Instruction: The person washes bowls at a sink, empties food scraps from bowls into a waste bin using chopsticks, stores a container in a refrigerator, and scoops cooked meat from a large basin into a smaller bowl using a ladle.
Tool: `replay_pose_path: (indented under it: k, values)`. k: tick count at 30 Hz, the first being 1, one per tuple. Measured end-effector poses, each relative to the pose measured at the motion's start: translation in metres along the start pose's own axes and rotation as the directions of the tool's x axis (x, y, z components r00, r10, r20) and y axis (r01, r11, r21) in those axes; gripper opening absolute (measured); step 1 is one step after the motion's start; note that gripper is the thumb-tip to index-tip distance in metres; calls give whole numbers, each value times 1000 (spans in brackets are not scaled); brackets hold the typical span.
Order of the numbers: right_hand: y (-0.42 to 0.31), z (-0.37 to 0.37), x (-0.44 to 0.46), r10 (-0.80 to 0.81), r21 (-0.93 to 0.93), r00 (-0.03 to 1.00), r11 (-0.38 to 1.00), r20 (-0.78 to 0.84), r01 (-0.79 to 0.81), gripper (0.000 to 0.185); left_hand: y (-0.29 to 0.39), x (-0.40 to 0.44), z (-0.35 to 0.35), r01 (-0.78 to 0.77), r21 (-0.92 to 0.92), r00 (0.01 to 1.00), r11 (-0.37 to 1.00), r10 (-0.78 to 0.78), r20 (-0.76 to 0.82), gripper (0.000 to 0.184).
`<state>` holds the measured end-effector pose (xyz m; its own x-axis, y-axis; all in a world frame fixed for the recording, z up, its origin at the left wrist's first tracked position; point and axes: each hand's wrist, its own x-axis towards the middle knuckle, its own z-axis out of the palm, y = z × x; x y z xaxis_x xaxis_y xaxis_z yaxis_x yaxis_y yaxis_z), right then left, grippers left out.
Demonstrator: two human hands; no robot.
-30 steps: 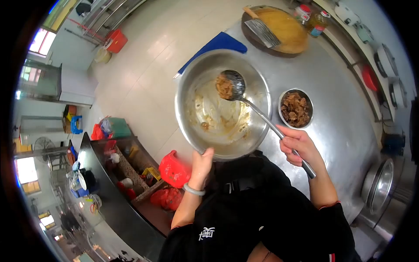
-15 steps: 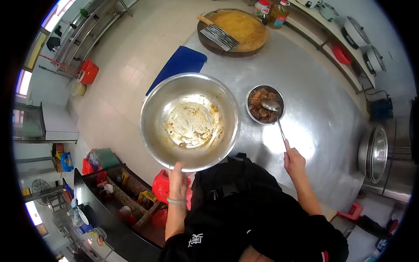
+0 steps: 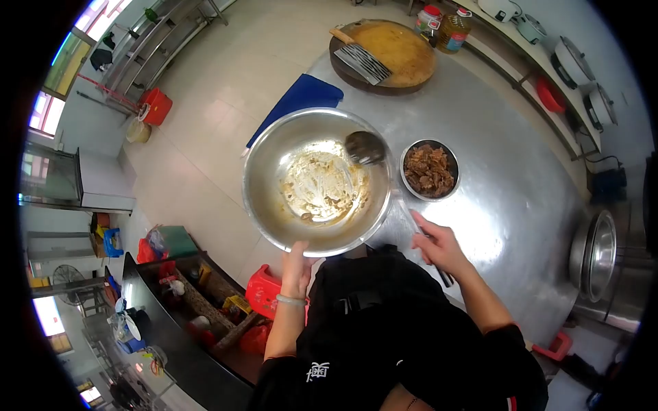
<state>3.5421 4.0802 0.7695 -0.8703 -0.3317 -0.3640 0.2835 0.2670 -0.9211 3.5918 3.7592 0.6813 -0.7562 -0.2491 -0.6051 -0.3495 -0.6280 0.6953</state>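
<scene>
My left hand grips the near rim of a large steel basin; its inside is smeared with sauce and a few scraps. My right hand is closed around the handle of a metal serving spoon. The spoon's bowl, blurred by motion, hangs over the right inner side of the basin. To the right, a small steel bowl filled with brown chopped meat stands on the steel table.
A cleaver lies on a round chopping board at the far end. Beside it stand an oil bottle and a red-lidded jar. A blue sheet lies beyond the basin; a red stool stands below my left hand.
The spoon has moved left, from the meat in the small bowl to over the basin. My right hand has shifted slightly left with it. My left hand stays on the rim.
</scene>
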Motion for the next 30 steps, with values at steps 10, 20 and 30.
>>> replay_pose_path:
  k: [10, 20, 30]
  values:
    - [37, 47, 74, -212, -299, 977, 930, 36, 213, 31, -6, 39, -13, 103, -80, 994, 991, -100, 43, 35]
    - [93, -36, 64, 501, 778, 799, 625, -333, -67, 53, 1, 24, -24, -84, 182, 973, 980, 40, 229, 38]
    - [114, 7, -19, 666, 855, 541, 449, -513, 259, 39, 3, 109, -93, 415, 550, 656, 725, -657, 371, 78]
